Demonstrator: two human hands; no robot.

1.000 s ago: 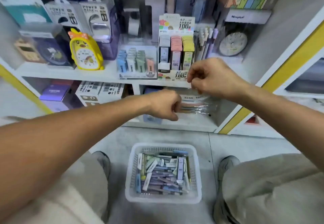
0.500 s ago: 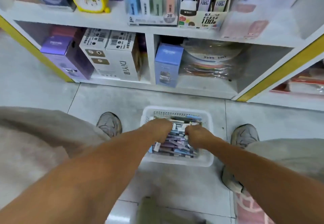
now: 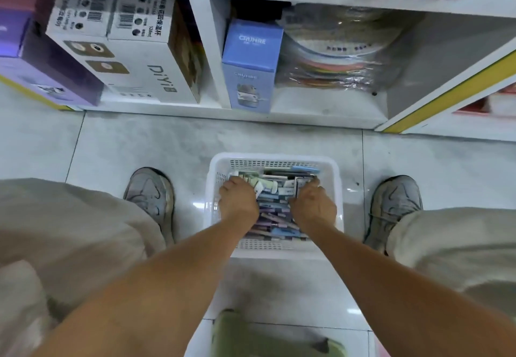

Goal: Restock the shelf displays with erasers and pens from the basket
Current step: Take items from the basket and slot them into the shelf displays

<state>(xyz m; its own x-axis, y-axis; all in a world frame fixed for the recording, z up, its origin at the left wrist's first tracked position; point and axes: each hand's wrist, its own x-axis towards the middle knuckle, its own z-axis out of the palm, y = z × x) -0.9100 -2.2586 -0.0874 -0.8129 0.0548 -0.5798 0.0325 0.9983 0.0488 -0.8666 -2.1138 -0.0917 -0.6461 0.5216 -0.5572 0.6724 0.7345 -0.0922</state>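
Both hands reach into the white basket (image 3: 339, 189) on the floor, left hand (image 3: 237, 203) and right hand (image 3: 312, 205) curled among pens (image 3: 272, 217), grips hidden

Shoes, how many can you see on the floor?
2. One grey shoe is on the floor left of the white basket, and the other grey shoe is to its right. Trouser legs cover the back part of each.
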